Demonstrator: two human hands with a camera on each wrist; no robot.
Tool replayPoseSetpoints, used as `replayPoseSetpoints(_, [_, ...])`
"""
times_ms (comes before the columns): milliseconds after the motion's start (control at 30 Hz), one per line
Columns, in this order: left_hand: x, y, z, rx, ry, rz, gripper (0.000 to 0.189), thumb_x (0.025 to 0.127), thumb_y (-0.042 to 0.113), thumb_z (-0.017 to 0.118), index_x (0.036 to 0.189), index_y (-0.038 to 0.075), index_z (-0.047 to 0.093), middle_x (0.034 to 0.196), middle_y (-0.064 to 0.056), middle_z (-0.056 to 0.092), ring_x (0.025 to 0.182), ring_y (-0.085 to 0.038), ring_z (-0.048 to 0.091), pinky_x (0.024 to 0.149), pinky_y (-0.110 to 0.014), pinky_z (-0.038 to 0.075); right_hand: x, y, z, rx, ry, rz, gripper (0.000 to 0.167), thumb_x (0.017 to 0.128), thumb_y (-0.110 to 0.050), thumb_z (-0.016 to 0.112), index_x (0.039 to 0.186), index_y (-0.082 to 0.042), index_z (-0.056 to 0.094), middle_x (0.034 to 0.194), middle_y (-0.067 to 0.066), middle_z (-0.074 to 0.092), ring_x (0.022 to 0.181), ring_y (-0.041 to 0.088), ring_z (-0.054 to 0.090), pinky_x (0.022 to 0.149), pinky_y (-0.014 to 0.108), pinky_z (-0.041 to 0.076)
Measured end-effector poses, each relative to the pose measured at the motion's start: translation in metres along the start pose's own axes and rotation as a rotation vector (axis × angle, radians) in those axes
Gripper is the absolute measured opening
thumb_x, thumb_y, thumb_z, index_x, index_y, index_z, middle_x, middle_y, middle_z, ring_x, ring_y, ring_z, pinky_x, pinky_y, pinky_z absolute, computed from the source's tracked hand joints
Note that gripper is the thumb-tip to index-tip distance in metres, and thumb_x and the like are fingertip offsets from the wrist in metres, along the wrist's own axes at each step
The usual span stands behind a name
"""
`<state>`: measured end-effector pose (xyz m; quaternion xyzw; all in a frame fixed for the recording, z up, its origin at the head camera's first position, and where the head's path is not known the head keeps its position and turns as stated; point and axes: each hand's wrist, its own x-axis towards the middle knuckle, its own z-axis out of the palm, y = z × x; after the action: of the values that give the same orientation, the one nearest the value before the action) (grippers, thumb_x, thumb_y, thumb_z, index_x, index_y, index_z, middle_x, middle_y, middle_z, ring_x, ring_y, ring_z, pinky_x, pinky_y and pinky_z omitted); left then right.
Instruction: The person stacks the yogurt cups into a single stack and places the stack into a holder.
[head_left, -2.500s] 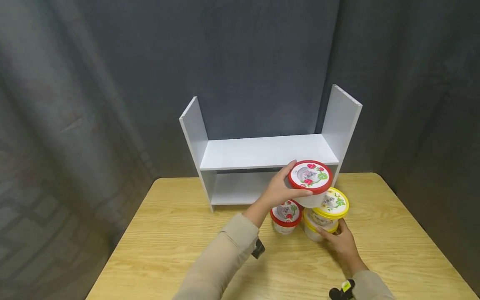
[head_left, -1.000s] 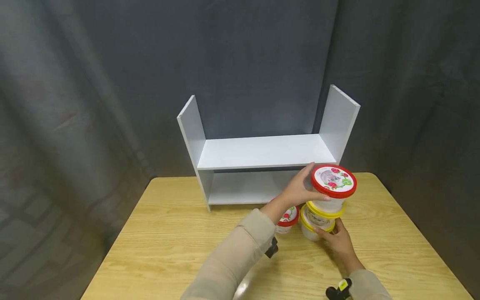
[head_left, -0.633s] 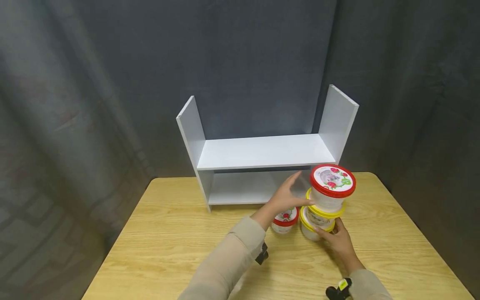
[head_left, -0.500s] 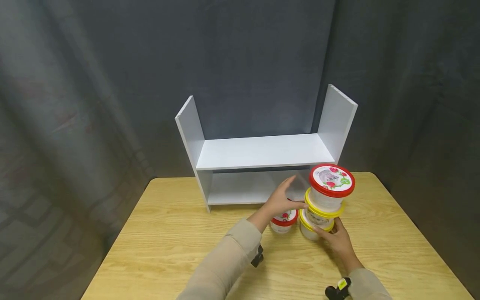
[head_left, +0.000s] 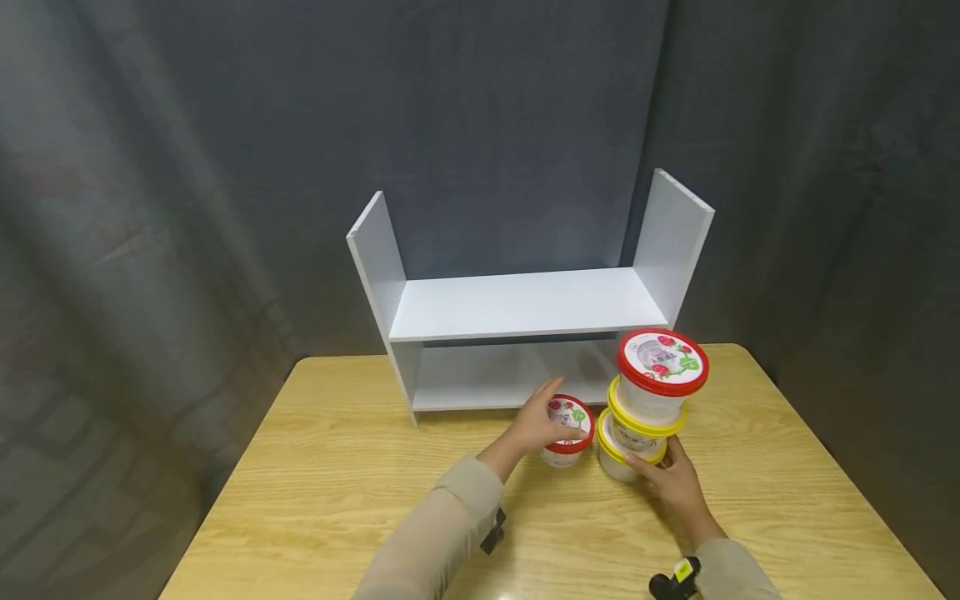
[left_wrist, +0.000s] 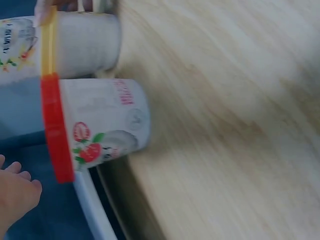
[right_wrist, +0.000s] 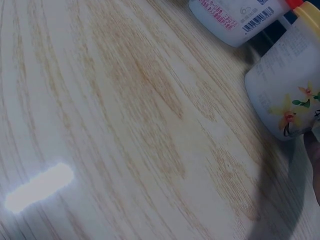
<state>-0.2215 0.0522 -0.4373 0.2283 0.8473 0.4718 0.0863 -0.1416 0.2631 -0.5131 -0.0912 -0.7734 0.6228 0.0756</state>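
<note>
Three lidded paper tubs stand stacked toward the right: a red-lidded tub (head_left: 663,358) on top, a yellow-lidded tub (head_left: 637,435) in the middle and another yellow-lidded tub (head_left: 615,467) at the bottom. My right hand (head_left: 678,487) grips the bottom tub from its near right side, thumb in front. Left of the stack, a second red-lidded tub (head_left: 570,410) sits upright on the table. My left hand (head_left: 534,425) is spread over its left side, the thumb crossing its lid in the head view. The left wrist view shows those fingers (left_wrist: 20,195) apart from the red lid.
A white two-tier shelf (head_left: 525,304) with tall side panels stands behind the tubs at the back of the wooden table (head_left: 337,500). Its lower board (head_left: 480,375) lies just beyond the red-lidded tub. A dark grey curtain (head_left: 510,125) surrounds the table.
My left hand set the red-lidded tub on the yellow-lidded ones, let go, and moved left and down to the other red-lidded tub. My right hand kept its grip on the bottom tub.
</note>
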Motion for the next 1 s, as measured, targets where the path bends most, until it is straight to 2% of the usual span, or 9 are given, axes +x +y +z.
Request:
replayPoseSetpoints(167, [-0.001, -0.013, 0.003, -0.002, 0.013, -0.007, 0.090, 0.060, 0.023, 0.079, 0.134, 0.013, 0.030, 0.136, -0.006, 0.028, 0.117, -0.024, 0.034, 0.091, -0.039, 0.035, 0.000, -0.002, 0.000, -0.005, 0.002, 0.002, 0.075, 0.075, -0.022, 0.067, 0.132, -0.006, 0.021, 0.127, 0.014, 0.033, 0.115, 0.026, 0.030, 0.094, 0.039, 0.027])
replayPoseSetpoints(433, [-0.004, -0.024, 0.010, 0.007, 0.043, -0.021, 0.094, 0.058, 0.022, 0.080, 0.134, 0.008, 0.028, 0.136, -0.009, 0.028, 0.119, -0.025, 0.031, 0.095, -0.042, 0.029, -0.001, -0.004, 0.001, -0.008, 0.017, 0.002, 0.074, 0.074, -0.021, 0.068, 0.131, -0.004, 0.022, 0.126, 0.016, 0.035, 0.114, 0.025, 0.031, 0.093, 0.036, 0.028])
replayPoseSetpoints(700, [-0.004, -0.032, 0.015, 0.017, 0.065, -0.025, 0.097, 0.055, 0.019, 0.081, 0.134, 0.004, 0.027, 0.136, -0.014, 0.025, 0.119, -0.031, 0.031, 0.094, -0.044, 0.029, -0.002, -0.001, 0.002, 0.010, 0.020, 0.012, 0.074, 0.074, -0.023, 0.069, 0.130, -0.008, 0.024, 0.125, 0.011, 0.036, 0.109, 0.013, 0.034, 0.082, 0.014, 0.032])
replayPoseSetpoints(1000, [-0.005, -0.044, 0.020, 0.010, 0.074, -0.012, 0.101, 0.053, 0.018, 0.082, 0.134, 0.000, 0.025, 0.136, -0.015, 0.026, 0.120, -0.030, 0.030, 0.096, -0.042, 0.027, -0.002, -0.001, 0.002, 0.008, 0.021, 0.002, 0.072, 0.074, -0.022, 0.068, 0.130, -0.008, 0.024, 0.123, 0.012, 0.037, 0.106, 0.011, 0.036, 0.080, 0.014, 0.033])
